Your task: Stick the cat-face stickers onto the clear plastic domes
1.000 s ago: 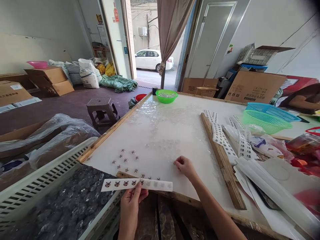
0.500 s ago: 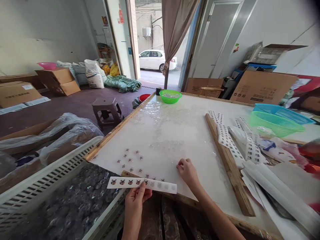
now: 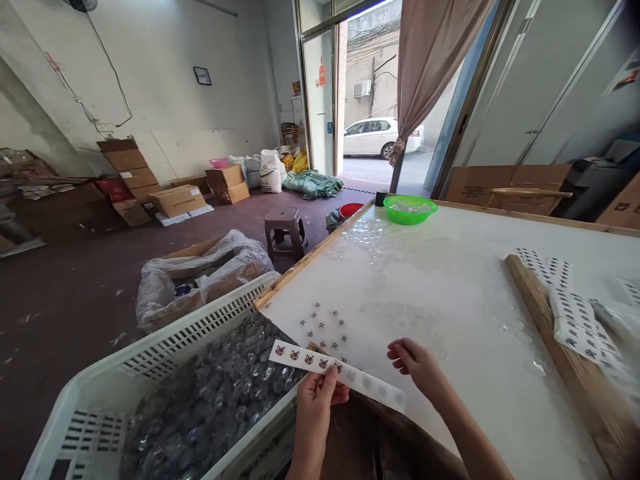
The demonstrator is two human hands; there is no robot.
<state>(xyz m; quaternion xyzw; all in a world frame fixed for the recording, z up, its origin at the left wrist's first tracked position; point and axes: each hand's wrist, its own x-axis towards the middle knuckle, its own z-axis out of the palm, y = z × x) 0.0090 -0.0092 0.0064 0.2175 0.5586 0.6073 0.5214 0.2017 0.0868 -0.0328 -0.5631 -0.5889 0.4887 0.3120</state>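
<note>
My left hand [image 3: 319, 399] pinches a white sticker strip [image 3: 310, 361] near its middle, between thumb and fingers. Dark animal-face stickers show on the strip's left part; its right part has only pale marks. To the right, my right hand [image 3: 419, 365] hovers over the white tabletop [image 3: 450, 280], fingers loosely bent and apart, with nothing visible in them. Beyond the strip, several small clear pieces with animal faces [image 3: 321, 325] lie scattered on the table. Below and left of it stands a white slotted crate [image 3: 200, 323] full of clear, roundish plastic pieces [image 3: 215, 383].
A wooden bar [image 3: 545, 320] lies along the table's right side beside printed sticker sheets [image 3: 580, 320]. A green bowl [image 3: 410, 212] stands at the far edge. On the floor are a brown stool [image 3: 285, 230] and a plastic-lined box [image 3: 235, 257].
The view has swung left, so everything sits further right. The strip now tilts down to the right, still in my left hand. My right hand's fingers have loosened from a closed pose.
</note>
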